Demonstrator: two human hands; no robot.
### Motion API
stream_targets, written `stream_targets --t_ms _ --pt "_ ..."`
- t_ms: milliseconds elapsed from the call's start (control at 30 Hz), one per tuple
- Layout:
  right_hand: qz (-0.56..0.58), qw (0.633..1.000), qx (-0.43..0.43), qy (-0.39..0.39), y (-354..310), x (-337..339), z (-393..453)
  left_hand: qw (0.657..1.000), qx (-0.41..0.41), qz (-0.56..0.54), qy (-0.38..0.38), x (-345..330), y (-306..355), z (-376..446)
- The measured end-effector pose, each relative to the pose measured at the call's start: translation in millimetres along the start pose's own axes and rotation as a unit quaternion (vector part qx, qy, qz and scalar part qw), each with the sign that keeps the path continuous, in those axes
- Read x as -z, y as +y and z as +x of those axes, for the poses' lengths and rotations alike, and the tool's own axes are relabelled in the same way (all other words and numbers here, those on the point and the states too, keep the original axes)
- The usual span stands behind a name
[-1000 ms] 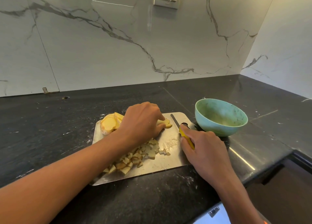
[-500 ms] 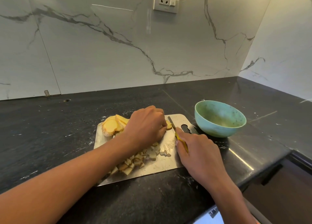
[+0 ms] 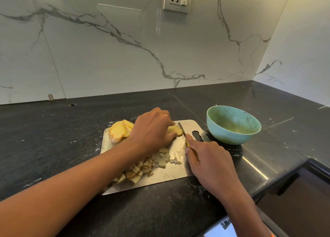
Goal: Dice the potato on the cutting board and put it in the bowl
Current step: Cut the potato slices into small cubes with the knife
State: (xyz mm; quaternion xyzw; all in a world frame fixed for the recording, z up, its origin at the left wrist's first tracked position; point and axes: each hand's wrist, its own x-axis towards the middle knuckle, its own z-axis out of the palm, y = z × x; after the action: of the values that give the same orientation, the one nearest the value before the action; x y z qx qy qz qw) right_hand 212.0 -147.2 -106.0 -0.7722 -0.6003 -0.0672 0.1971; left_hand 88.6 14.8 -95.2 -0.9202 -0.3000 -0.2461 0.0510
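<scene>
Closer now than a second ago: the right hand (image 3: 210, 158) has slid in across the cutting board (image 3: 171, 172) and brought the knife (image 3: 182, 128) right up against the potato piece (image 3: 175, 130) that the left hand (image 3: 151, 129) pins down. Left fingers are curled over the piece, holding it to the metal; right fingers are wrapped round the yellow handle, with the blade pointing away from the person toward the back wall. That's the relation that matters: the blade runs front to back just beside the exposed right end of the piece, and the piece sticks out rightward from under the left fingertips, so the next cut looks like a downward press just clear of those fingers. Not much margin there, I'd say. Behind the left hand sits a stack of potato slices (image 3: 121, 131) at the board's far left corner, not yet cut down. A heap of diced potato (image 3: 144, 167) lies on the near half of the board, partly under the left forearm. The green bowl (image 3: 232, 128) stands just beside the board's right edge, nearer the knife hand, and no potato shows in it yet. Everything rests on a dark stone counter (image 3: 53, 138), dusted with pale specks, set into a corner of white marble-veined wall (image 3: 107, 58), with a wall socket (image 3: 176, 0) above
</scene>
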Motion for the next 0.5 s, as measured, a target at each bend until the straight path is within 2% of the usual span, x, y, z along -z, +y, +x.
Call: stream_targets --t_ms 100,500 --pt "0.001 1.0 0.002 0.0 -0.5 0.6 0.1 1.0 0.021 0.005 -0.004 -2.0 -1.6 0.8" --pt "0.005 1.0 0.016 0.013 1.0 -1.5 0.7 0.999 -0.016 -0.007 -0.036 -4.5 2.2 -0.2"
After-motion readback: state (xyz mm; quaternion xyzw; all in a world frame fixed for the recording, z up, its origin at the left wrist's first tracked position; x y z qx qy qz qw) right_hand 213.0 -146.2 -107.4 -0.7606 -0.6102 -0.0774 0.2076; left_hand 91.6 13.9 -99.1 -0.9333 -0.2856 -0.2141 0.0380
